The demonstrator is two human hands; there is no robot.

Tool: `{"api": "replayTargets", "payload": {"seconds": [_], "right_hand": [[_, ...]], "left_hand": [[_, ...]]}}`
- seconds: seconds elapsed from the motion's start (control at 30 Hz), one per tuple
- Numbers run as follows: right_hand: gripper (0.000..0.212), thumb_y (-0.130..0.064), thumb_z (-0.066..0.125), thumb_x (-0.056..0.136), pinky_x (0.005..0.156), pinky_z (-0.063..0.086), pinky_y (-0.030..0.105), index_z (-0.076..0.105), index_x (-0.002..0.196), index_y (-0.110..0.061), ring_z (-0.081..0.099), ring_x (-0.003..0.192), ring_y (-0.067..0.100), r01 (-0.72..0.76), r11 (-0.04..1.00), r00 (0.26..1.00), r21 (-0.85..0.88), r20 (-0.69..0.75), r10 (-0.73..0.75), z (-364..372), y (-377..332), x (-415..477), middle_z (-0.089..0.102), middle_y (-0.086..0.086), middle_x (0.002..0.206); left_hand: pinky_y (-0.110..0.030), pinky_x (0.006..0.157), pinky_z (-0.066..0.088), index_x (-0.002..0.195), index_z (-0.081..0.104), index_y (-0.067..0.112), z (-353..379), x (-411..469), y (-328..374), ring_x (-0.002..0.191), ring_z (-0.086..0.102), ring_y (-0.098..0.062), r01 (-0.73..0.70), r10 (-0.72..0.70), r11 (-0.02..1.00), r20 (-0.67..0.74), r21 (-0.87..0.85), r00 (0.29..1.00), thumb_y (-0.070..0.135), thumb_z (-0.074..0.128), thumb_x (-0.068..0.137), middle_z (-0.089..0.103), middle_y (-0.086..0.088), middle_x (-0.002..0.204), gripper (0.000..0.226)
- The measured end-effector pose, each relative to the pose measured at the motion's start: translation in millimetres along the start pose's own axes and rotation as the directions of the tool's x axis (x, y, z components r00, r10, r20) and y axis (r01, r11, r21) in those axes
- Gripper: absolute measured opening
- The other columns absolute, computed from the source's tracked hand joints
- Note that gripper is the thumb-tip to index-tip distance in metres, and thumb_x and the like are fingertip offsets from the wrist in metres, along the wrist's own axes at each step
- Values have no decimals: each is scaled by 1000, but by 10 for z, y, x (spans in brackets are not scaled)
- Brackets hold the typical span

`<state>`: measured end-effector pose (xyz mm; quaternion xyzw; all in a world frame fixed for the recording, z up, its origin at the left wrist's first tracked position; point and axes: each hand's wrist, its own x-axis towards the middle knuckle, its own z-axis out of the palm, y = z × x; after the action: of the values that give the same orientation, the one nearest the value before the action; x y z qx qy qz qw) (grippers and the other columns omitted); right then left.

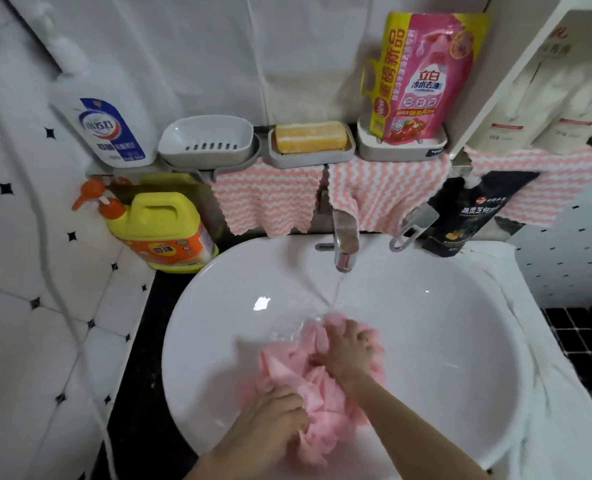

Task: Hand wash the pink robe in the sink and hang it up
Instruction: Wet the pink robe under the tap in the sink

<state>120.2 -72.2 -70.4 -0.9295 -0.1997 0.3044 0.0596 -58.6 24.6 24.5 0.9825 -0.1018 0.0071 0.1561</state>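
Both hands grip the bunched pink robe (317,386) in the white sink (218,306). Left hand (273,414): fingers curled into the near folds. Right hand (348,351): fingers clenched on the far folds, beneath water running from the tap (345,240).

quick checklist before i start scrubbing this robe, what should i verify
1. Water from the tap lands on the pink robe: ok.
2. Whole robe inside the sink: ok.
3. Grip of left hand on the robe: ok.
4. Grip of right hand on the robe: ok.
5. Yellow soap bar in its dish: ok.
6. Drain plugged: cannot tell, the robe covers it.
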Motion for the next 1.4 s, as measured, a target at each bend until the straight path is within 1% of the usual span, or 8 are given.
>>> {"api": "replayTargets", "payload": {"seconds": [0.2,0.37,0.7,0.93,1.03,1.13,1.27,1.4], "right_hand": [[37,-39,61,80,84,47,34,62,113,-23,57,102,19,291,872,935,393,-312,-171,-153,261,-324,54,-7,121],[35,-50,60,77,102,40,42,51,106,-31,49,127,24,692,722,663,-23,-378,-647,160,422,-644,49,0,141],[29,-45,49,65,50,52,33,55,91,-35,67,69,23,542,830,827,-135,-89,-555,441,80,-79,64,-4,89],[43,-56,45,85,75,51,33,41,125,-41,66,93,25,173,908,978,381,40,-203,-293,-77,106,67,-6,101],[63,-69,33,76,85,48,39,45,131,-43,58,106,27,425,905,887,-10,-196,-419,-453,224,-119,57,-4,114],[70,-72,52,68,98,37,61,49,129,-38,39,129,40,509,791,826,-338,-68,-560,-79,454,-180,44,11,142],[81,-70,72,56,85,51,53,48,122,-32,56,113,38,543,775,831,-323,75,-551,259,467,-63,49,7,132],[41,-56,55,66,68,56,38,63,95,-29,67,80,30,533,791,826,-300,-17,-563,89,230,317,60,1,93]], "left_hand": [[-17,68,35,58,59,28,-52,-69,-136,73,45,-3,68,-69,997,-52,-37,996,38,51,61,49,13,63,13],[-19,61,32,60,61,28,69,-128,-44,71,45,-4,207,-212,976,-69,-67,975,34,48,57,50,13,62,14],[-16,50,40,44,60,25,150,44,110,56,61,-4,371,-373,928,-63,-40,926,37,41,54,61,15,57,25],[-19,57,36,55,61,24,-47,147,-237,61,52,-6,495,-505,863,-163,-96,848,37,44,57,55,12,58,21],[-19,56,37,57,62,24,-81,101,-278,66,49,-5,500,-506,862,-138,-80,851,33,44,58,56,12,60,20],[-18,55,37,55,62,24,58,49,-184,64,51,-4,430,-439,898,-103,-97,893,35,48,61,55,12,58,19],[-15,45,39,47,60,26,170,128,-27,56,57,-3,457,-459,888,-34,-46,888,40,62,45,55,15,55,14],[-10,47,42,47,61,26,238,287,-41,57,61,-4,456,-458,888,-34,-54,888,42,47,54,59,16,58,22]]}}
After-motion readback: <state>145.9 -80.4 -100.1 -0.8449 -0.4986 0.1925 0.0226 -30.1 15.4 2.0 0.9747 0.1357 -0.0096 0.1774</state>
